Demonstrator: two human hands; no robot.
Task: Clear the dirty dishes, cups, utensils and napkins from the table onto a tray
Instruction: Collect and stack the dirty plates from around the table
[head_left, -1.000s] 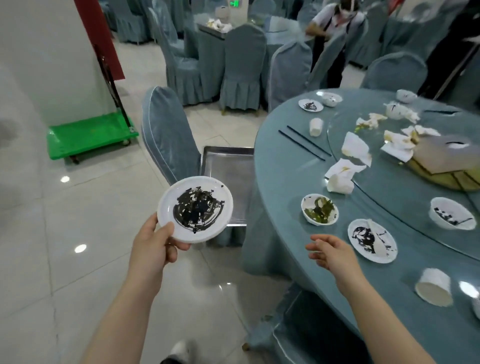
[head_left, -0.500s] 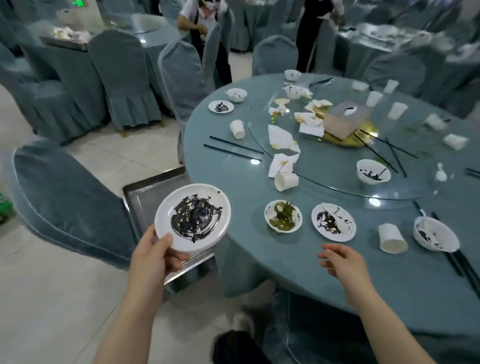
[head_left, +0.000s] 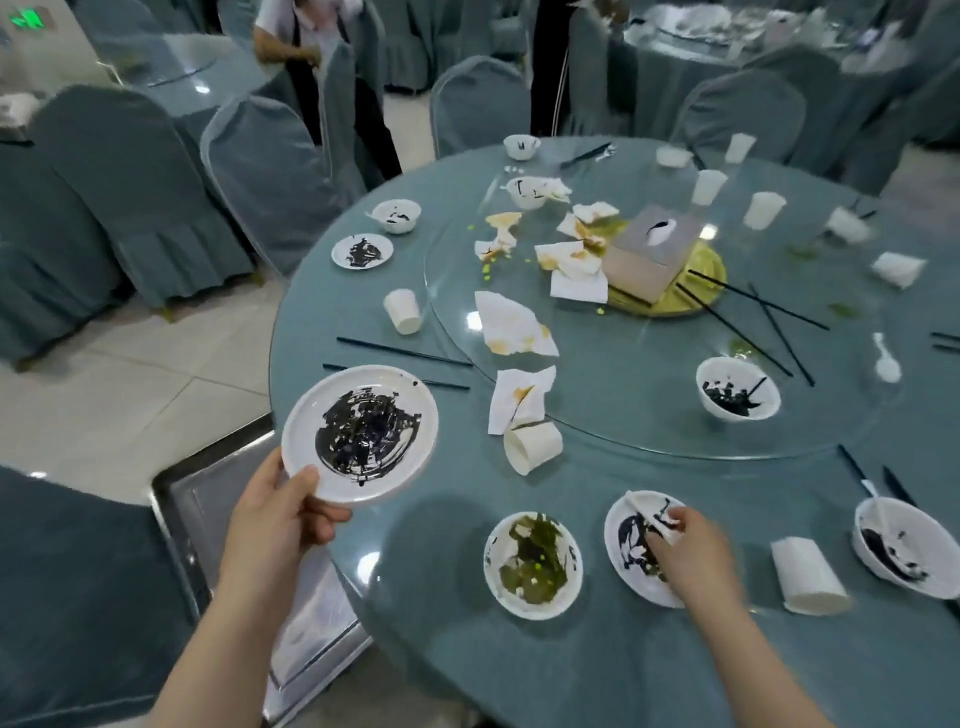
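Note:
My left hand (head_left: 280, 514) grips the near rim of a white plate (head_left: 358, 431) smeared with black sauce, held above the table's left edge. My right hand (head_left: 688, 545) is down on a second black-smeared plate (head_left: 631, 540) at the near edge. Its blurred fingertips are at a white napkin (head_left: 652, 512) lying on that plate, and the grip is unclear. A metal tray (head_left: 202, 519) rests on a covered chair below my left hand. A bowl of green scraps (head_left: 532, 564) stands between my hands.
The round table (head_left: 415, 597) holds tipped paper cups (head_left: 532, 447), dirty bowls (head_left: 737, 387), black chopsticks (head_left: 400, 353) and stained napkins (head_left: 514, 322). A tissue box (head_left: 652, 249) sits on the glass turntable (head_left: 623, 426). Covered chairs (head_left: 270, 171) ring the table; a person (head_left: 311, 47) stands behind.
My view has swung right and closer to the table. My right hand dropped from hovering at the table edge onto the smeared plate. My left hand keeps its plate.

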